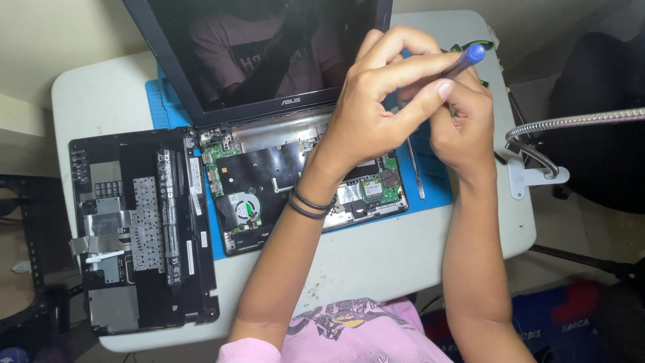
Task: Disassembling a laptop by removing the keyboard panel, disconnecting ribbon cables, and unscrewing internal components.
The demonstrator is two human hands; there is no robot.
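Above the opened laptop (302, 181), blue screwdriver (463, 60) pinched between left hand (376, 101) and right hand (463, 128) (both closed).

There is one view only, from a camera worn on the person's head. It looks steeply down, almost straight from above, onto a white table (403, 249) just in front of the wearer's body. It sits close: the two forearms rise from the bottom edge and fill much of the middle. The table's near edge lies low in the picture, its far edge near the top. Floor shows at both sides.
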